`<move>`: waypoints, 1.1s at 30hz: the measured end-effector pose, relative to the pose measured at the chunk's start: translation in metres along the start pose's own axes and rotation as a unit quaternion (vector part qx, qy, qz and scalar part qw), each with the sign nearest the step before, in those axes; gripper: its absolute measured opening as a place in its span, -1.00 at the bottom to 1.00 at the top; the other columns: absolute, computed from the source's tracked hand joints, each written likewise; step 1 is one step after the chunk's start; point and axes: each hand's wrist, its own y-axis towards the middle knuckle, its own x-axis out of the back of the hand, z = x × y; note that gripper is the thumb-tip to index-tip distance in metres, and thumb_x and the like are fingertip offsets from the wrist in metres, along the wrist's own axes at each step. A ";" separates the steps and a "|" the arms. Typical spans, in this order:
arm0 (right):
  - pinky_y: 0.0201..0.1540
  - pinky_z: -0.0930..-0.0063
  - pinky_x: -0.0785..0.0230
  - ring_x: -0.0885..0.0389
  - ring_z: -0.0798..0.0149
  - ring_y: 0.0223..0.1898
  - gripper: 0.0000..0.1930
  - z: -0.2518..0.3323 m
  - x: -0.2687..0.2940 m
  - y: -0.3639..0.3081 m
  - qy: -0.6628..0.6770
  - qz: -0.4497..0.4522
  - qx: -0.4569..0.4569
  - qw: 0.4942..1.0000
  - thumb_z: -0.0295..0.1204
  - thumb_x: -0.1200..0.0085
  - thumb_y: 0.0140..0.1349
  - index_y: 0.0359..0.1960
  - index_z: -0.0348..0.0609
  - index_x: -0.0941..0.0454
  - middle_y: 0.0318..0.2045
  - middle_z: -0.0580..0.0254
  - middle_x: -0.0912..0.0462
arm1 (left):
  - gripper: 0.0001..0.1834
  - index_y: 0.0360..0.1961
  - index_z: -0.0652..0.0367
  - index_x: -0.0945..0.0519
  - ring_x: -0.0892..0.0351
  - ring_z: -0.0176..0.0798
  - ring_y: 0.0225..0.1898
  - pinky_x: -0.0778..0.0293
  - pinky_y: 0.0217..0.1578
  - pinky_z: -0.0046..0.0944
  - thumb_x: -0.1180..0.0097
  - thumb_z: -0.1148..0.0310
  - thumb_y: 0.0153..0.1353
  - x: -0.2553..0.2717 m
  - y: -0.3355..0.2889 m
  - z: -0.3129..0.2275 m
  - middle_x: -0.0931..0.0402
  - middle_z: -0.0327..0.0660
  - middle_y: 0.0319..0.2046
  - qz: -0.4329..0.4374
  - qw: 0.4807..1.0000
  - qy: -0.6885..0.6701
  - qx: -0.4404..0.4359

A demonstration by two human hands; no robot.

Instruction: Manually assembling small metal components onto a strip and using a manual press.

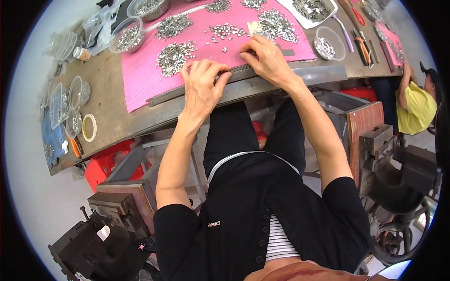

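A long dark metal bar [168,95] lies along the front of a pink mat [140,84]. Small metal pieces [241,69] sit in a row on it between my hands. My left hand [201,86] is over the bar, fingers bent, thumb and index tips close together at the row's left end. Just right of it, my right hand [268,60] curls above the row, thumb and index tips near each other. Whatever is between either hand's fingertips is too small or hidden. Beyond them lie loose piles of small metal pieces [176,58], with a scattered group [227,32] in the middle.
Clear tubs of metal parts [127,35] stand at the back left, another tub [329,43] at the right beside orange-handled pliers [362,49]. A white tray [323,21] is behind. A tape roll [89,127] lies left. A person in yellow [416,107] works far right.
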 end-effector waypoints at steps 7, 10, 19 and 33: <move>-0.23 0.23 -0.44 -0.62 0.03 -0.29 -0.92 -0.016 -0.008 0.006 -0.056 -0.006 0.068 0.996 -0.49 -0.22 0.23 -0.28 -0.22 -0.66 -0.36 0.10 -0.59 | -0.83 -0.28 0.03 -0.73 -0.52 -0.19 -0.18 -0.18 0.14 -0.03 -0.41 0.35 0.07 -0.001 -0.001 -0.002 -0.58 -0.32 -0.33 0.000 1.000 0.005 0.000; -0.22 0.24 -0.47 -0.64 0.04 -0.29 -0.89 -0.015 0.001 0.005 0.042 0.015 -0.018 0.999 -0.49 -0.22 0.24 -0.23 -0.22 -0.69 -0.34 0.09 -0.63 | -0.82 -0.26 -0.01 -0.74 -0.52 -0.20 -0.16 -0.17 0.16 -0.01 -0.41 0.34 0.07 0.000 -0.002 -0.005 -0.57 -0.32 -0.32 -0.002 1.000 0.014 -0.005; -0.18 0.19 -0.46 -0.63 0.01 -0.26 -0.90 -0.013 -0.003 0.006 -0.009 0.026 0.008 1.000 -0.50 -0.22 0.23 -0.25 -0.23 -0.67 -0.32 0.09 -0.59 | -0.85 -0.29 -0.09 -0.76 -0.52 -0.24 -0.12 -0.16 0.18 0.01 -0.42 0.29 0.07 -0.010 -0.004 -0.003 -0.59 -0.36 -0.29 -0.041 0.998 0.041 -0.026; -0.08 0.17 -0.35 -0.58 0.05 -0.21 -0.90 -0.003 -0.006 -0.004 -0.061 -0.025 0.011 0.998 -0.44 -0.16 0.28 -0.29 -0.20 -0.65 -0.37 0.16 -0.55 | -0.83 -0.29 -0.08 -0.76 -0.53 -0.25 -0.15 -0.17 0.18 -0.01 -0.43 0.23 0.06 -0.014 -0.004 -0.003 -0.62 -0.38 -0.30 -0.070 0.996 0.056 -0.020</move>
